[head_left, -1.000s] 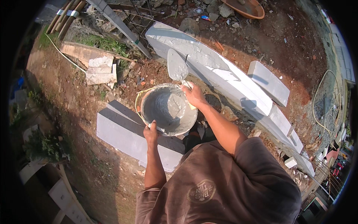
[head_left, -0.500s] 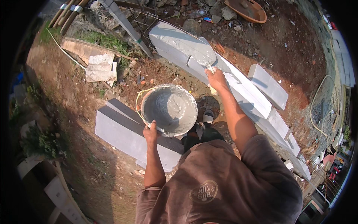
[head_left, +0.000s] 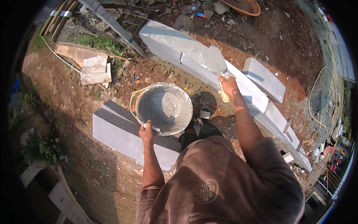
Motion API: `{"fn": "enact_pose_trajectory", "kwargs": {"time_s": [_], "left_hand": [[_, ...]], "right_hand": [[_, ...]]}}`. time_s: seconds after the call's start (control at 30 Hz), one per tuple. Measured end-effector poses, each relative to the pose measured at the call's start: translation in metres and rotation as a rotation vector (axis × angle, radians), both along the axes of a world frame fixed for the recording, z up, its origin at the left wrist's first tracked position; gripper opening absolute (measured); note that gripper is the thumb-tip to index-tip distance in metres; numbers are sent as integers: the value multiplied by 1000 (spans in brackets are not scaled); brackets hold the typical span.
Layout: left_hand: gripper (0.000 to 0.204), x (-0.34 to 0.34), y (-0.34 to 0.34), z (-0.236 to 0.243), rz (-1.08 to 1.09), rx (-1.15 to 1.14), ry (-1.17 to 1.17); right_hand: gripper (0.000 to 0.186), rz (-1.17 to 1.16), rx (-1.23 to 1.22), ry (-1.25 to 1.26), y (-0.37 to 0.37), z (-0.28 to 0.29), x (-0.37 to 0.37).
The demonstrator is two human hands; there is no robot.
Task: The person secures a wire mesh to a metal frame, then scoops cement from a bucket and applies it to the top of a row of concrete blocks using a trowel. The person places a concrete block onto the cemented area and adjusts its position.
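Note:
My left hand [head_left: 146, 132] grips the rim of a bucket [head_left: 147, 106] of wet grey mortar, with a yellowish handle hanging at its left side. My right hand [head_left: 229, 85] holds a mortar-coated trowel [head_left: 215, 61], its flat blade over the top of a low wall of pale grey blocks [head_left: 160, 39]. Grey mortar lies smeared along that top. Two or so loose blocks [head_left: 119, 138] lie below the bucket on the left, and another block [head_left: 263, 79] rests beyond the wall at the right.
A slanted post [head_left: 112, 24], bamboo poles [head_left: 56, 20] and scrap boards [head_left: 93, 72] are at upper left. An orange basin [head_left: 242, 9] sits on red soil at the top. A coiled hose [head_left: 313, 100] lies right. My feet stand on rubble between the blocks.
My right hand and trowel have moved away from the bucket, rightward onto the wall's top. The bucket remains in my left hand at roughly the same spot.

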State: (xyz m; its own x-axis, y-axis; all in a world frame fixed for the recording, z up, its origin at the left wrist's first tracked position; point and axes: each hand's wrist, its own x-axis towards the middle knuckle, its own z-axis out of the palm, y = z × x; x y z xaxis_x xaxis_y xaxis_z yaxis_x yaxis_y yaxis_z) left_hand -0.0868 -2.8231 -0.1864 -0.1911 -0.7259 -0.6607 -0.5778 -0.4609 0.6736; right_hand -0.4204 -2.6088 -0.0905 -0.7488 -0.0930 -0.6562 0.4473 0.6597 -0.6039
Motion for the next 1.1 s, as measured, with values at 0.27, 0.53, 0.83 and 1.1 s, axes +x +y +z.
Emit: {"fn": "enact_pose_trajectory", "kwargs": {"time_s": [0.27, 0.53, 0.83, 1.1], "left_hand": [[36, 2, -4, -3, -43, 22, -33], [45, 5, -5, -11, -62, -13, -104], [45, 5, -4, -7, -76, 6, -118], [44, 5, -6, -9, -96, 19, -128]], "right_hand": [[52, 129, 37, 140, -25, 4, 26], [63, 330, 282, 136, -8, 10, 45], [61, 201, 315, 188, 93, 1, 69], [53, -385, -386, -203, 114, -3, 56]]}}
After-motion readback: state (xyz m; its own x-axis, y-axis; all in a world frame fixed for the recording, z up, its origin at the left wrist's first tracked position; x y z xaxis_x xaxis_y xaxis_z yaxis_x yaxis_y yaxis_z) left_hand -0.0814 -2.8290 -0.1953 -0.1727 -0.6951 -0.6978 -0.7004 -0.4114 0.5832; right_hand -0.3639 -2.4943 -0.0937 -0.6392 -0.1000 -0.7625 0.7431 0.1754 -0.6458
